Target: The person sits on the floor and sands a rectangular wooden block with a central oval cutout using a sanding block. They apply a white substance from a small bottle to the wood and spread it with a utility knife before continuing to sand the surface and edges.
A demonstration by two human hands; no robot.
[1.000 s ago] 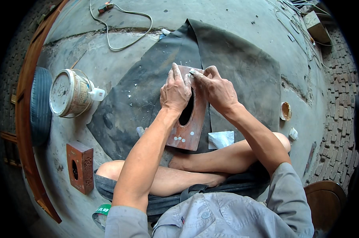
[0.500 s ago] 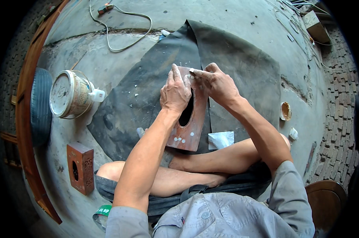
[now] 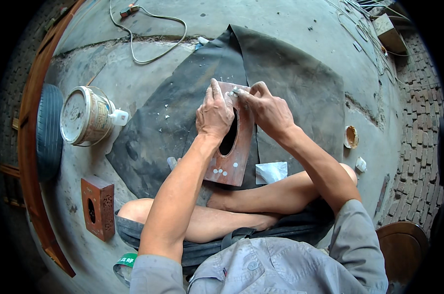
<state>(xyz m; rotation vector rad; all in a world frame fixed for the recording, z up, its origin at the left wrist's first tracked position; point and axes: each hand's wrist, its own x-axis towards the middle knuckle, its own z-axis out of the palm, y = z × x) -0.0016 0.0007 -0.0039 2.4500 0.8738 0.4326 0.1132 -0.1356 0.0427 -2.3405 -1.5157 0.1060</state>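
A reddish-brown wooden tissue box (image 3: 238, 147) with a long oval opening lies between my hands, over a dark sheet (image 3: 300, 98). Round white dots mark its near end and others its far end. My left hand (image 3: 215, 113) grips the far left part of the box, fingers together along its edge. At the far end my right hand (image 3: 271, 110) is closed in a pinch, its fingertips down by the white dots. A small whitish piece (image 3: 235, 90) shows at those fingertips; most of it is hidden. A pale sheet of paper (image 3: 271, 173) rests by my right leg.
To the left stand a lidded bucket (image 3: 85, 116), a tyre (image 3: 49, 132) and a second wooden box (image 3: 97, 208) with an oval opening. On the right are a small brown-stained bowl (image 3: 351, 136) and a white bottle (image 3: 361, 164). A cable (image 3: 184, 34) curls at the far left.
My right hand has shifted slightly left and nearer along the box's far end, and the whitish piece at its fingertips shows less. My left hand keeps its grip.
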